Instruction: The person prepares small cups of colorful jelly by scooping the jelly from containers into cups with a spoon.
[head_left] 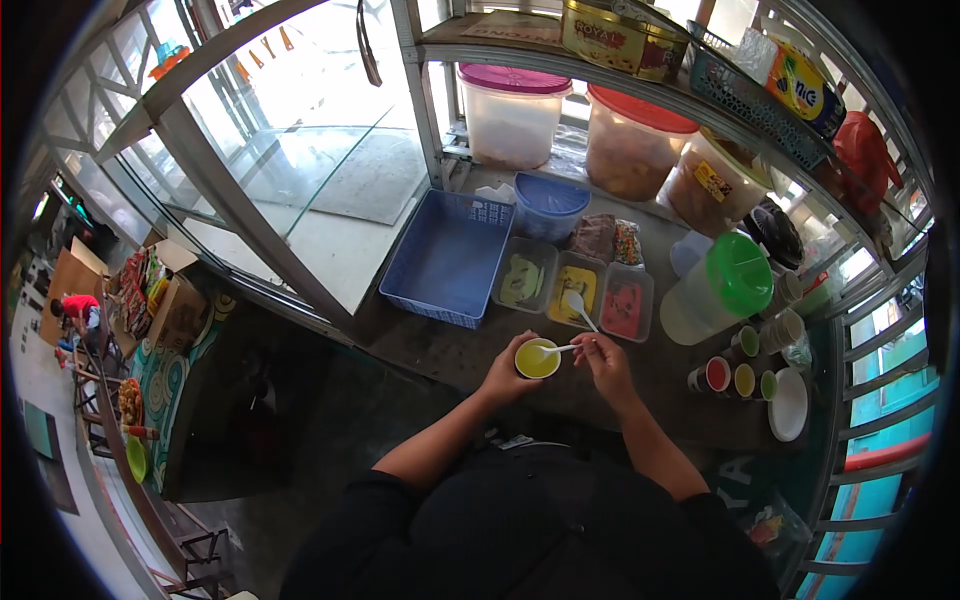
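Observation:
My left hand (503, 378) is wrapped round a small cup (538, 361) with yellow contents. Between the fingers of my right hand (608, 368) is a white spoon (562, 349), its bowl end dipped into the cup. Just beyond my hands stand three clear plastic tubs side by side: one with green contents (521, 282), one with yellow contents (568, 286), one with pinkish-red contents (622, 310). A second white spoon (580, 308) rests in the yellow tub, its handle reaching towards my right hand.
A blue plastic basket (447, 255) stands left of the tubs. At right are a large green-lidded container (715, 290), several small cups (712, 375) and a white bowl-like item (789, 404). Lidded tubs (512, 115) line the back under a shelf (490, 42). A person in red (75, 310) is far left.

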